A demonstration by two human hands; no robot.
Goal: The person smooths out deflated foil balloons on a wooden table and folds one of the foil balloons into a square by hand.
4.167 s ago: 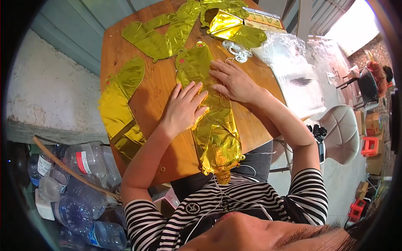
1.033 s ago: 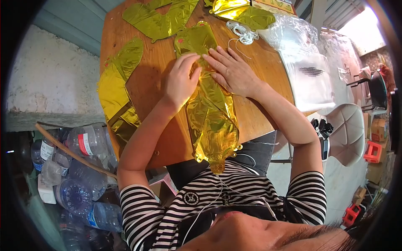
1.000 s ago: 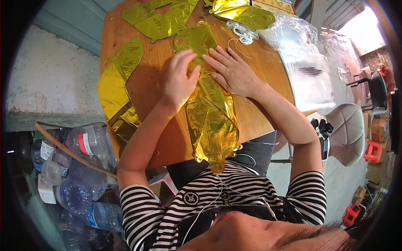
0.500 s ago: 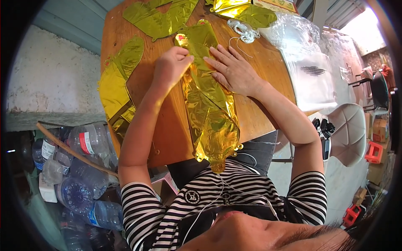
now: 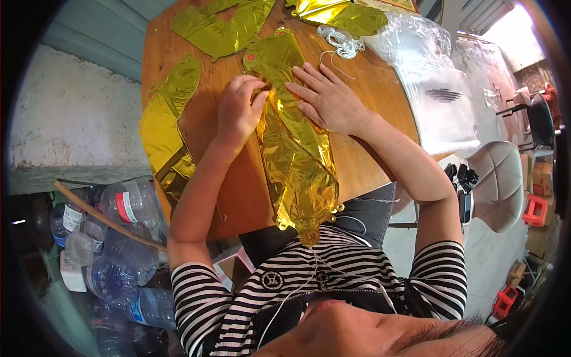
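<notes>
A flat gold foil balloon [image 5: 297, 160] lies lengthwise on the wooden table [image 5: 369, 169], its narrow near end hanging over the front edge toward my striped shirt. My left hand [image 5: 239, 113] is closed in a pinch at the balloon's left edge, about a third of the way down from its far end. Spread flat, my right hand [image 5: 334, 102] rests with its fingers on the foil's right side. Diagonal creases and folds run across the balloon. More flat gold foil balloons lie around it: one at the left edge [image 5: 163, 134], one at the far side [image 5: 223, 35], one far right [image 5: 360, 21].
A coil of white string [image 5: 338, 40] and clear plastic bags [image 5: 437, 110] lie on the table's right side. Plastic bottles [image 5: 122, 250] and a wooden stick [image 5: 107, 215] fill the lower left. A padded chair [image 5: 496, 184] stands at the right.
My left hand has shifted slightly down the balloon's left edge, its fingers turned more inward. The shiny flap near the red spot now lies flatter. My right hand keeps its place on the foil.
</notes>
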